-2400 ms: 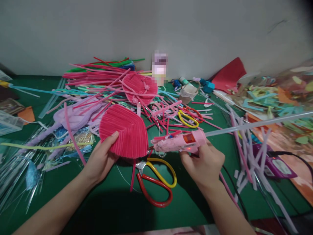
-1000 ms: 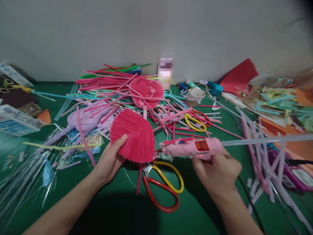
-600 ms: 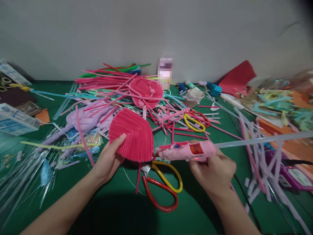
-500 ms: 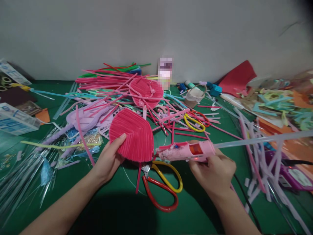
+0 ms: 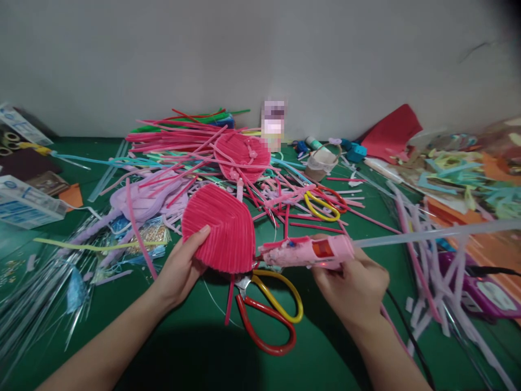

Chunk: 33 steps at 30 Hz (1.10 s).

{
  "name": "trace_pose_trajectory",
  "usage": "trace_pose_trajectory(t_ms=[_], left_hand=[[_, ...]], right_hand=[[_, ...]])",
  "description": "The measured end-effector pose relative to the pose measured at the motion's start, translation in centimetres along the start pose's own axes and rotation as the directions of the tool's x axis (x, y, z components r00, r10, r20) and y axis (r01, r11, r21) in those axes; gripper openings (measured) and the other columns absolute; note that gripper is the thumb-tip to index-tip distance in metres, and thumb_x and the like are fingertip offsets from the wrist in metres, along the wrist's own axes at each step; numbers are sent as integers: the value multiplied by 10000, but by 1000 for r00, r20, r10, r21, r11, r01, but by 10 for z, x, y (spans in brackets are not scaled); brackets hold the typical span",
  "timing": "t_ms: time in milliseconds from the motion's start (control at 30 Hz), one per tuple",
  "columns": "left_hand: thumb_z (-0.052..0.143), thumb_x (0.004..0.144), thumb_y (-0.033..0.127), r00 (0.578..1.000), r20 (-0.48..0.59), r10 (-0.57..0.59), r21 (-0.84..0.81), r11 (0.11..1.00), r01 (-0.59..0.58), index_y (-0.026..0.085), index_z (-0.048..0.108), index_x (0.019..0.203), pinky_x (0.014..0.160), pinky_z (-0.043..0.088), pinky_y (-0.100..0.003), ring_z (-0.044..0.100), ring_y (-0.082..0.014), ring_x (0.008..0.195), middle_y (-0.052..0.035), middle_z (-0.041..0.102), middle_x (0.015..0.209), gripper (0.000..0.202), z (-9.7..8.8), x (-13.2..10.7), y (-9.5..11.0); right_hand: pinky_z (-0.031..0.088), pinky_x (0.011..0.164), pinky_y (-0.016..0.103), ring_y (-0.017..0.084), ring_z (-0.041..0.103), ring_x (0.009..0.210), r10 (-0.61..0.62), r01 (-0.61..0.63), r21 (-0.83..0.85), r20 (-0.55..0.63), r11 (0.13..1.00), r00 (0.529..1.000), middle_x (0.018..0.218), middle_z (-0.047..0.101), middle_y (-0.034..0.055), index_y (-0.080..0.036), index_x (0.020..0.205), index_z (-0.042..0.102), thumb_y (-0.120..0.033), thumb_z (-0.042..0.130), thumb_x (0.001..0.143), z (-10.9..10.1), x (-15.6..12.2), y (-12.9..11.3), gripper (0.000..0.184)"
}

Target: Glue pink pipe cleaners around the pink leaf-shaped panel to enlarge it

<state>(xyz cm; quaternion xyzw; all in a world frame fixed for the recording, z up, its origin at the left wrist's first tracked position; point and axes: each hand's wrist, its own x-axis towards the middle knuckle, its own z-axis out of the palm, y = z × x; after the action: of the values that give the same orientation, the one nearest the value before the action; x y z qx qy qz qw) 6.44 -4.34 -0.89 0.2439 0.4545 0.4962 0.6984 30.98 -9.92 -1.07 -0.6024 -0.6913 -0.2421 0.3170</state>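
My left hand [image 5: 183,269] grips a hot-pink, ribbed leaf-shaped piece [image 5: 220,231] made of pipe cleaners, thumb on its face and fingers behind. In my right hand [image 5: 352,282] is a pink glue gun [image 5: 317,252], with a long clear glue stick [image 5: 431,233] out of its back. The gun's nozzle meets the right lower edge of the pink piece; any glue there is too small to make out. Below them lie scissors [image 5: 271,315] with one red and one yellow handle, their blades partly hidden under the piece.
Behind lies a similar round pink piece [image 5: 244,157] among loose pipe cleaners [image 5: 175,136]. A second pair of scissors [image 5: 323,206] and a small basket [image 5: 321,164] sit back right. Lilac strips [image 5: 435,260] and a purple device [image 5: 484,288] are at right, wire stems [image 5: 44,304] at left.
The view has shifted slightly. Both hands keep their grip, and the glue gun's tip stays at the edge of the pink piece.
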Motion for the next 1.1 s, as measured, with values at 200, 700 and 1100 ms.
trace_pose_trajectory(t_ms=[200,700,1100], left_hand=[[715,761,324,1000,-23,-5,-1,1000,5,199,738,974,837,584,-378,685,-310,1006,-74,765,991,249,-1,1,-1],[522,850,69,990,-118,81,-342,933,-117,156,642,1047,593,621,-292,715,-168,686,-39,756,808,247,-1,12,34],[602,818,123,998,-3,-69,-285,956,65,137,646,953,587,613,-299,693,-174,705,-61,733,885,143,-1,8,15]], right_hand=[[379,511,273,176,526,498,404,-407,-58,-50,912,913,508,519,23,-211,599,565,-370,589,765,-1,1,-1,232],[359,502,272,198,588,553,404,-354,-204,577,913,710,629,625,56,-182,722,580,-450,513,754,17,23,45,278],[261,412,269,207,599,509,116,73,-332,515,941,850,554,627,30,-233,629,593,-455,632,813,-39,96,1,290]])
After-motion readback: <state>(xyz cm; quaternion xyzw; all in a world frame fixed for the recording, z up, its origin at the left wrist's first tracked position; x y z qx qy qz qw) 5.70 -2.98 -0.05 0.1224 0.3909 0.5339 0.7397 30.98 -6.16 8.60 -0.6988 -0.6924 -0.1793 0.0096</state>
